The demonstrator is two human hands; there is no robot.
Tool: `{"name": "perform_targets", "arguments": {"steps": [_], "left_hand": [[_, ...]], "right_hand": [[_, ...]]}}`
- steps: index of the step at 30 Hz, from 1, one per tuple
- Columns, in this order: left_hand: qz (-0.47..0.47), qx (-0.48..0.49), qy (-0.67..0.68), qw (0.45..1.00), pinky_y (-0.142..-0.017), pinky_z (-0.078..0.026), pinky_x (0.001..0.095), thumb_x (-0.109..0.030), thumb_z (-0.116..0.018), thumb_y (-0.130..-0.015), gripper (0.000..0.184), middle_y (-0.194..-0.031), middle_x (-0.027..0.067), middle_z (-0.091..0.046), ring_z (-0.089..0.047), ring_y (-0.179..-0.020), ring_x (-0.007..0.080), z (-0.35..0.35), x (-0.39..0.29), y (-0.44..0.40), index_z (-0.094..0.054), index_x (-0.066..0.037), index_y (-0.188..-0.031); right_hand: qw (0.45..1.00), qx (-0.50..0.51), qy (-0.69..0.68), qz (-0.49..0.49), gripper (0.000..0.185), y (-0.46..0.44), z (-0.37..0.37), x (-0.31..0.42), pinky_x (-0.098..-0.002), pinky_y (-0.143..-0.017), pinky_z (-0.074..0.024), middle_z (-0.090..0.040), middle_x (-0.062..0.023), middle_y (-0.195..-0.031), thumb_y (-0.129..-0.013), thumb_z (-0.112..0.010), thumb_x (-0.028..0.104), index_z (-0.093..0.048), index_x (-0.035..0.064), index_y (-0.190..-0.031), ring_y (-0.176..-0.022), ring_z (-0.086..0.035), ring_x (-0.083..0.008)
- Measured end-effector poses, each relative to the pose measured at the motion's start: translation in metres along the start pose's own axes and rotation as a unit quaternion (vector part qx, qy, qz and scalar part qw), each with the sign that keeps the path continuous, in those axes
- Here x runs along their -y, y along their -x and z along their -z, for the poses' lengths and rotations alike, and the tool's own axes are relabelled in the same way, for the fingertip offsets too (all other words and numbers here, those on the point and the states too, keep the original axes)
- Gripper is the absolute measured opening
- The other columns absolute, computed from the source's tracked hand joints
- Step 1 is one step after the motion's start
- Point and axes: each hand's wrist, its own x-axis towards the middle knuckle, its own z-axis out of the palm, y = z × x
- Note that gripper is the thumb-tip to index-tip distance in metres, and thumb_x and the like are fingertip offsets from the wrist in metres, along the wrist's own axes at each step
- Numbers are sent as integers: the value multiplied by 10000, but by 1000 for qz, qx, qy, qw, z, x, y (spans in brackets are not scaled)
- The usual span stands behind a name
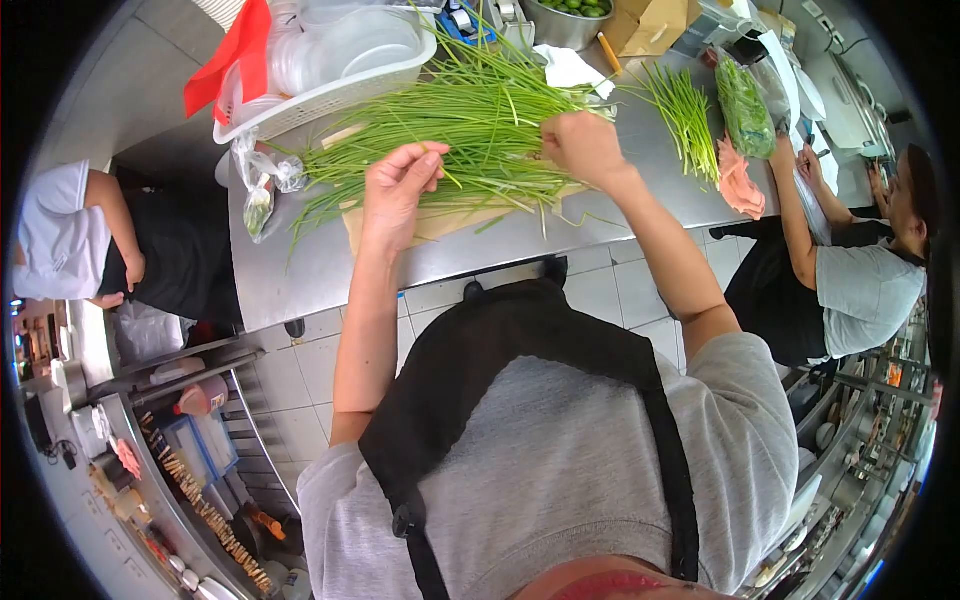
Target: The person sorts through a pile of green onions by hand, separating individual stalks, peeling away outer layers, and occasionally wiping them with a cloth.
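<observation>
Pale floor tiles show around a long steel table in a kitchen. Taking the middle of the clock as the pile on the table, one co-worker stands toward four o'clock and another toward eight. Green stalks, long and thin, make up that loose, wide pile, partly over a brown sheet that shows at six. At eleven sits a white basket of clear plastic tubs; at one, a pot of green fruit. Toward three lies a smaller, neater bunch, with a bag of leaves beyond it. The right hand, also at three but over the pile's edge, is curled nearly into a fist; what it holds, if anything, is hidden. The left hand, at seven, has thumb and forefinger pinched together, seemingly on a stalk. The step in hand looks like sorting through the stalks; the next move calls for a light pinch and an untangling pull.
</observation>
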Motion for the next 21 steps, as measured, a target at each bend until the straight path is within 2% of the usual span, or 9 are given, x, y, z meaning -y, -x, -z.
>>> {"name": "perform_targets", "arguments": {"steps": [4, 6, 9, 13, 15, 17, 18, 19, 21], "left_hand": [[1, 13, -18, 1000, -555, -357, 177, -100, -573, -799, 156, -700, -4, -552, -440, -597, 52, -7, -1, 1, -605, -2, -916], [6, 21, -22, 1000, -553, -355, 177, -98, -573, -798, 160, -695, -8, -549, -436, -595, 51, -10, 1, 0, -605, -1, -921], [10, 34, -24, 999, -550, -353, 181, -93, -573, -796, 160, -679, -14, -537, -426, -590, 50, -13, 1, 0, -604, -1, -923], [28, 45, -30, 998, -548, -349, 182, -90, -574, -794, 161, -665, -20, -524, -415, -581, 52, -18, 3, 1, -603, 3, -923], [29, 54, -30, 998, -548, -348, 182, -91, -574, -795, 161, -663, -21, -521, -413, -579, 53, -22, 3, -2, -603, 3, -923], [23, 49, -24, 998, -543, -347, 183, -96, -570, -802, 161, -660, -19, -517, -415, -576, 55, -27, 3, -3, -600, 9, -921], [21, 49, -24, 998, -543, -347, 183, -96, -570, -802, 161, -660, -19, -517, -415, -576, 55, -28, 2, -4, -600, 9, -921], [14, 45, 3, 999, -551, -360, 187, -96, -561, -811, 164, -670, -14, -522, -435, -589, 58, -29, 1, -6, -593, 10, -932], [5, 38, 28, 999, -558, -374, 191, -96, -552, -819, 168, -680, -8, -527, -455, -602, 60, -31, -1, -7, -587, 11, -944]], "right_hand": [[985, 5, -173, 23, 111, -2, 33, -14, -317, -530, -435, -580, -91, -596, -680, -600, 153, -622, 68, -748, -551, -562, -213], [965, 37, -257, -17, 93, 1, 51, -14, -266, -512, -404, -567, -40, -571, -701, -583, 109, -616, 38, -749, -529, -517, -109], [972, -2, -234, -29, 90, 0, 85, -28, -218, -532, -395, -564, 1, -602, -724, -563, 86, -601, 6, -738, -580, -490, -49], [931, -89, -353, 28, 143, -9, 136, -45, -186, -597, -406, -578, 2, -712, -778, -581, 142, -600, 6, -818, -677, -508, -44], [916, -153, -370, -14, 147, -10, 154, -30, -179, -579, -399, -574, 17, -717, -779, -598, 160, -601, 28, -843, -660, -500, -33], [880, -198, -429, -50, 98, -6, 171, -7, -292, -557, -469, -595, -60, -637, -736, -561, 94, -611, 36, -796, -561, -569, -196], [866, -170, -467, -53, 101, -9, 164, -9, -277, -552, -472, -591, -27, -634, -754, -561, 87, -612, 37, -826, -564, -561, -136], [866, -171, -467, -51, 101, -14, 150, -13, -277, -552, -472, -591, -27, -634, -754, -561, 87, -612, 37, -826, -564, -561, -136], [888, -72, -453, -7, 114, -24, 114, -22, -167, -535, -367, -563, 41, -694, -769, -606, 153, -601, 54, -825, -611, -472, -14]]}}
